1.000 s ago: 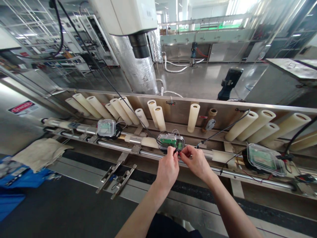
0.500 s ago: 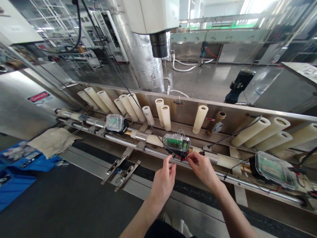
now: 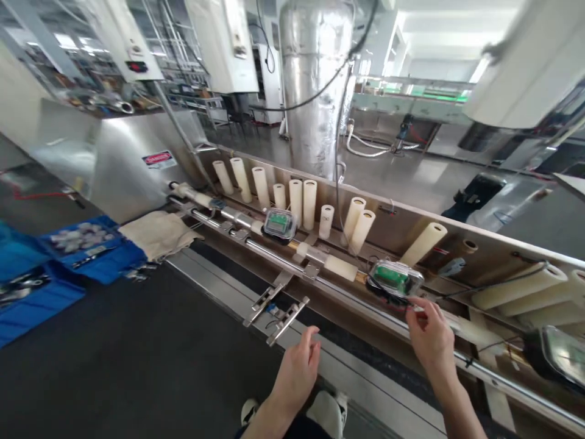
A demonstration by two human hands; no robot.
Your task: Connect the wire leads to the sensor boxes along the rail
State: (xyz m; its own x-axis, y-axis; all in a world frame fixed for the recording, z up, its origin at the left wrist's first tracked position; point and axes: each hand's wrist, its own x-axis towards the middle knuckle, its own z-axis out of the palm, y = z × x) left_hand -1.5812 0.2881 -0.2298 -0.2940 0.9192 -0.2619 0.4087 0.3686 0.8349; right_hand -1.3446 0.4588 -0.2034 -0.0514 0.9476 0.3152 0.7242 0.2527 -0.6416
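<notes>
While right hand (image 3: 428,338) fingertips pinch by clear box (image 3: 395,279) edge, left hand (image 3: 298,369) open, free below rail (image 3: 292,264).

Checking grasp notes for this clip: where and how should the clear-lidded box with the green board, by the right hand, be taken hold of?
Probably by its two long sides, from above. The clear-lidded box lies flat on the steel rail, lid up. Dark wires leave its near edge where the right hand is, so that edge is best avoided. The left hand hangs free, open.
</notes>
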